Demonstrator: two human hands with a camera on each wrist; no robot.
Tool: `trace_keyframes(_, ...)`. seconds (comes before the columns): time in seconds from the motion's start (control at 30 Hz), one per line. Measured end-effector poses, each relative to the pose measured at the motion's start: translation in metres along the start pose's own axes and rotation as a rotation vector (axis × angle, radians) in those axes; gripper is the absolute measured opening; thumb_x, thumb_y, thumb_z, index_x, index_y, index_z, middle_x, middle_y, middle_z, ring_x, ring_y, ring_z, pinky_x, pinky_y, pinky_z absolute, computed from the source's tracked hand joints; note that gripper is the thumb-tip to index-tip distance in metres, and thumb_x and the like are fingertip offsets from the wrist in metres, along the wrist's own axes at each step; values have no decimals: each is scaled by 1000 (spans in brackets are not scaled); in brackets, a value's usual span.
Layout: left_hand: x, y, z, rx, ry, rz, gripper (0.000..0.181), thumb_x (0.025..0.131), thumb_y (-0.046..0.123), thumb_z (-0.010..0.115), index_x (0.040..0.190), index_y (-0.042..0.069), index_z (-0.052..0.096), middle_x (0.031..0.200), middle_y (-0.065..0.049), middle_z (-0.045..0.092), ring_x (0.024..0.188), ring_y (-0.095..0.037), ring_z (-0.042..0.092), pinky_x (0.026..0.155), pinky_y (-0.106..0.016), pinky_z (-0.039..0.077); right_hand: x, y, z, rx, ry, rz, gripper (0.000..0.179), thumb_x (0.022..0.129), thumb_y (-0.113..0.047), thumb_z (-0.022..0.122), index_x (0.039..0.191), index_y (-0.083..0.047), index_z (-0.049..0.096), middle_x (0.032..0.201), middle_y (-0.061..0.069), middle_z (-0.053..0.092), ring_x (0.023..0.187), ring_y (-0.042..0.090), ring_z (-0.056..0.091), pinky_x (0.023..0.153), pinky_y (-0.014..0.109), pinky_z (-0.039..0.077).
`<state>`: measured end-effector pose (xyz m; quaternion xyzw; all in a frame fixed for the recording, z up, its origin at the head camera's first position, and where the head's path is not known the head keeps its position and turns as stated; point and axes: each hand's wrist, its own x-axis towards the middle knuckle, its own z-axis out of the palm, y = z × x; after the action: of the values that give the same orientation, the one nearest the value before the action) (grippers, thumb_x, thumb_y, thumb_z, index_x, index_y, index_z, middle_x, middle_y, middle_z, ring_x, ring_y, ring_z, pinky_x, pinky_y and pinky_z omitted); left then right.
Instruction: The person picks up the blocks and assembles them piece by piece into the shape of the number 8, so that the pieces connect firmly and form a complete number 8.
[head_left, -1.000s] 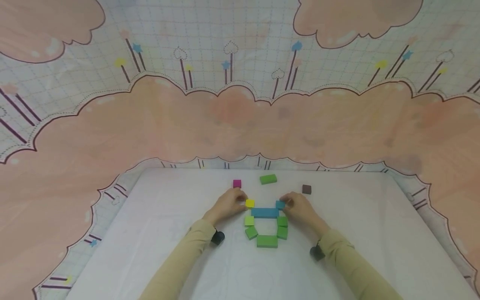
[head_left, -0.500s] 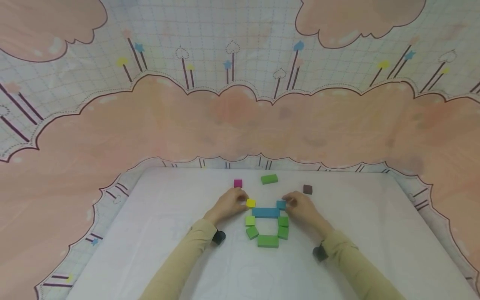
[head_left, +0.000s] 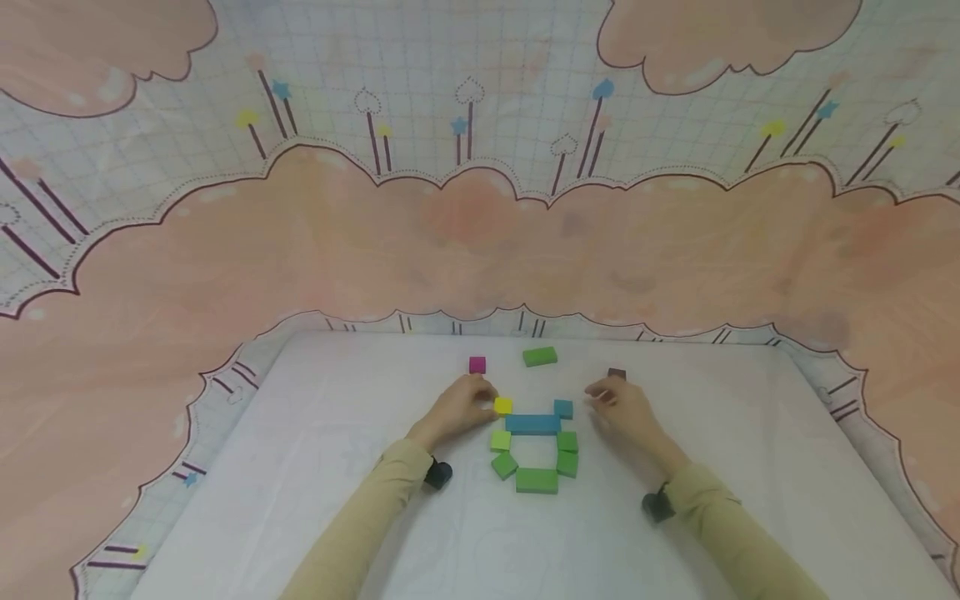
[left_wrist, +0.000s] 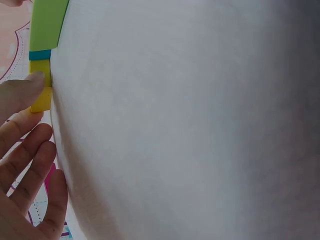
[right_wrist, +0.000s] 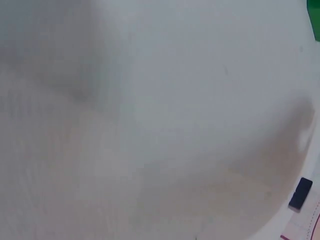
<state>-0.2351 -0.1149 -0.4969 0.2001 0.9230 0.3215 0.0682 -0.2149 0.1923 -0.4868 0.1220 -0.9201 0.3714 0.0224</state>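
Left hand [head_left: 453, 406]: thumb and forefinger pinch the yellow block [head_left: 503, 406], the remaining fingers loosely bent; this hold matches the preceding views. The yellow block lies right at those fingertips, its near right corner appearing to meet the far left corner of the blue bar [head_left: 532, 425].

Right hand [head_left: 622, 407]: nothing held, fingers loosely bent. Change noted: half a second ago its fingertips were at the small blue block [head_left: 563, 408]; they have since drawn away to the right, leaving a visible gap. The small blue block, just left of that hand, is unsupported and sits by the far right corner of the blue bar, with no evident shift. In my judgement, that side of the layout is placed; the yellow side is not yet released.

Beyond the left hand's grip lies the magenta block [head_left: 477, 365]. The brown block [head_left: 617, 373] lies just behind the right hand, partly covered; contact cannot be determined. Nearer the person than both grips, green blocks [head_left: 537, 481] continue the layout. The right wrist view shows no fingers clearly.
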Motion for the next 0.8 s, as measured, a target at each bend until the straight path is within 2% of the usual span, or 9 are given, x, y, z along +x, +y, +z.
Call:
trace_keyframes(0.27, 1, -1, 0, 0, -9, -23, 31, 84, 22, 73, 112, 11, 67, 116, -4, 64, 118, -23, 54, 109, -41, 40, 1, 8, -14, -72, 25, 11, 22, 89, -6, 59, 110, -2, 66, 109, 17, 65, 95, 30, 61, 82, 44, 52)
trace_keyframes(0.4, 1, -2, 0, 5, -7, -13, 30, 83, 22, 73, 111, 11, 67, 115, -4, 64, 115, -22, 54, 107, -40, 42, 2, 10, -23, -96, 38, 16, 25, 90, -8, 57, 113, -1, 65, 115, 20, 65, 102, 34, 60, 87, 49, 50)
trace_keyframes(0.8, 0, 0, -1, 11, -7, -14, 28, 83, 22, 74, 109, 12, 68, 111, -2, 63, 108, -19, 55, 103, -38, 45, 9, 21, -42, -162, -2, 38, 34, 89, -8, 59, 123, -2, 60, 125, 22, 59, 116, 42, 52, 97, 58, 42)
